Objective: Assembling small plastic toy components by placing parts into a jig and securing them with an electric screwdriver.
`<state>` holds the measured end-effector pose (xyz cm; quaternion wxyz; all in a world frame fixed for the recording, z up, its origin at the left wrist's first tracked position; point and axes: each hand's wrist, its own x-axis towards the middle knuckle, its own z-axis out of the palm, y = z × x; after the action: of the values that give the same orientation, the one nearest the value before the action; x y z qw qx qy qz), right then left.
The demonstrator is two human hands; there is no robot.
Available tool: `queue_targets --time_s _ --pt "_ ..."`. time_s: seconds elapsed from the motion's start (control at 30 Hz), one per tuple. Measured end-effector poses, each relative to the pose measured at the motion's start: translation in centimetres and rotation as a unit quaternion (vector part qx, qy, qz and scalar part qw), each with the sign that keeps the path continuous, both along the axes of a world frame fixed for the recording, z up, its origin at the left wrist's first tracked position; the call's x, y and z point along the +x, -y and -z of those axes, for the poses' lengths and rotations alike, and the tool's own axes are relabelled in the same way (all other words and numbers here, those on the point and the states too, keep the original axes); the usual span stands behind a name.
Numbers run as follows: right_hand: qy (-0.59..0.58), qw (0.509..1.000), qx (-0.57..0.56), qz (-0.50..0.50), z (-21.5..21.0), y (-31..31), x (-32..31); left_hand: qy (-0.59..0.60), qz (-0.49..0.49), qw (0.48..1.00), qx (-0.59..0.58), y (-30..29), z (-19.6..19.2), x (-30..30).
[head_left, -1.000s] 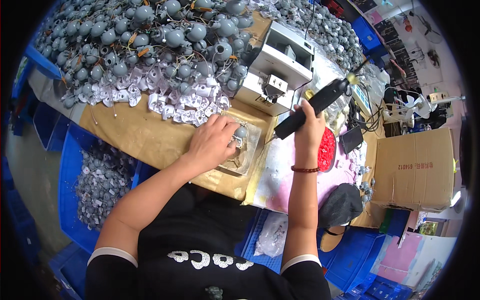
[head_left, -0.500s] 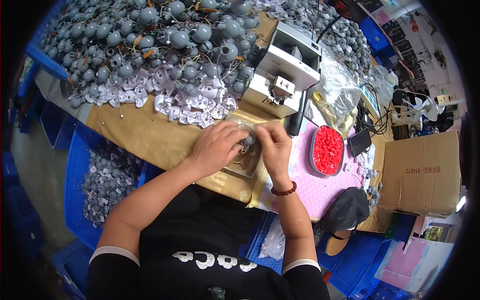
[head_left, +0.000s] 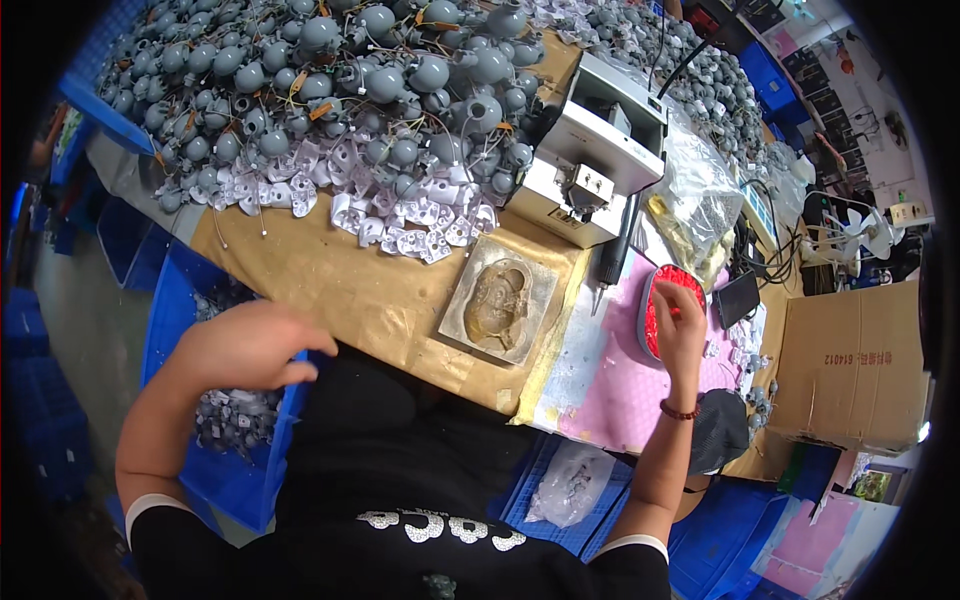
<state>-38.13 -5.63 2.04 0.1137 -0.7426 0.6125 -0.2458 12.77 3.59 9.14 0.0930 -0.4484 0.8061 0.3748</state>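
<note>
My left hand (head_left: 250,345) hovers over the blue bin (head_left: 270,490) at the left of the table, thumb and fingers apart, with nothing seen in it. Small grey and white parts (head_left: 235,415) fill that bin. My right hand (head_left: 682,325) is at the tub of small red parts (head_left: 668,283), its fingertips curled together over them; what they pinch is hidden. Between my hands, a square metal fixture block (head_left: 465,325) lies on the brown table cover, and its rounded hollow shows no part in it.
Grey round housings with wires (head_left: 385,85) are heaped at the back, with white plastic pieces (head_left: 430,210) before them. A grey-white machine (head_left: 600,130) stands behind the fixture, a black pen-shaped tool (head_left: 617,250) beside it. A cardboard box (head_left: 850,370) is at the right.
My hands have parted from the grey ball-shaped part at the fixture. The left moved left over the bin; the right moved right to the red parts. The grey part is gone from the fixture.
</note>
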Motion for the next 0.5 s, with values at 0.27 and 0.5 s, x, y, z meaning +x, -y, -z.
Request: queue_targets --time_s 0.27,0.5 --pt "-0.225 0.973 0.014 0.054 3.9 -0.1 -5.1 -0.033 -0.021 0.887 -0.461 6.5 9.5 -7.2" --pt "-0.225 0.973 0.003 0.045 4.5 0.1 -5.8 -0.107 -0.085 0.898 -0.418 5.7 9.6 -7.4"
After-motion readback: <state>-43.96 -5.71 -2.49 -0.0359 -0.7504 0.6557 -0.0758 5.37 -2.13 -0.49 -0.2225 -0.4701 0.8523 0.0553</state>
